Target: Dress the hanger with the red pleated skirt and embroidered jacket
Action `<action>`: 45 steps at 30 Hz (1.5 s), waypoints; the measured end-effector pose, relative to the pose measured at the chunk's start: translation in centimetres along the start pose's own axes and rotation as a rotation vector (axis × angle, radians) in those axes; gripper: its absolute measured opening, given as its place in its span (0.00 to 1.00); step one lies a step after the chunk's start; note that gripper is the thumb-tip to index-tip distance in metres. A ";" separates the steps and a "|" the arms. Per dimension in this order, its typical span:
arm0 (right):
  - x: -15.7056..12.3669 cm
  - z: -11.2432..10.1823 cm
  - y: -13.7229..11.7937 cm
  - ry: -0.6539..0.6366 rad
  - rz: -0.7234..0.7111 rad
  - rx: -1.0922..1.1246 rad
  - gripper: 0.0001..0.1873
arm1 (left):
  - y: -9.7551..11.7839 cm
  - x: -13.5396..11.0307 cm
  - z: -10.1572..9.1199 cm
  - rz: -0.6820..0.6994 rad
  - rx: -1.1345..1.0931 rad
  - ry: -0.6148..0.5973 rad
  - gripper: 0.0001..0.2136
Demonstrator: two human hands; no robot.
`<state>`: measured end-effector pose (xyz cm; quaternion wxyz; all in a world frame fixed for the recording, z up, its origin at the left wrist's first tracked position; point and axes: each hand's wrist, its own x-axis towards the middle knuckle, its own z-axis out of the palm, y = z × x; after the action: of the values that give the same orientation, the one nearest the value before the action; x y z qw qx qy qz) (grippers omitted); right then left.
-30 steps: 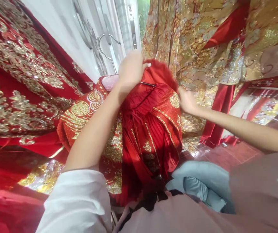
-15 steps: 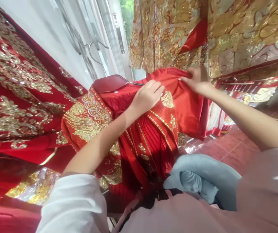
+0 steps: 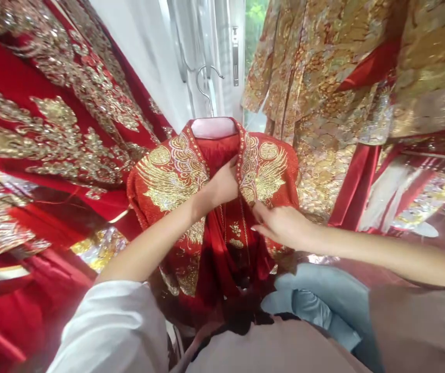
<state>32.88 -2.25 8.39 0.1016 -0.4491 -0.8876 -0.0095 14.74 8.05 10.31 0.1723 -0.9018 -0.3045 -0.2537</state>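
Note:
A red jacket with gold embroidery [image 3: 168,181] hangs on a pink hanger [image 3: 214,126] with a metal hook, straight ahead of me. My left hand [image 3: 224,184] is closed on the jacket's left front edge just below the collar. My right hand [image 3: 280,225] pinches the right front edge lower down, fingers pressed together. Between the two front panels shows the red pleated skirt [image 3: 230,248].
Red robes with heavy gold embroidery [image 3: 43,129] hang at the left. Gold brocade garments [image 3: 323,77] hang at the right, in front of a window frame [image 3: 235,52]. A light blue cloth [image 3: 315,300] lies over my lap. Red floor tiles show at lower right.
The jacket has come over the hanger and now hangs squarely with both front panels showing. Both hands dropped from the top of the garment to its front edges.

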 end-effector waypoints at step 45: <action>2.4 16.8 -0.8 0.759 0.473 0.075 0.31 | 7.5 -15.6 10.4 -1.109 0.339 0.390 0.32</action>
<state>27.93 1.02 -7.57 0.4356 -0.6006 -0.6601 -0.1179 12.51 0.01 -8.09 0.2083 -0.5057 -0.7277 -0.4140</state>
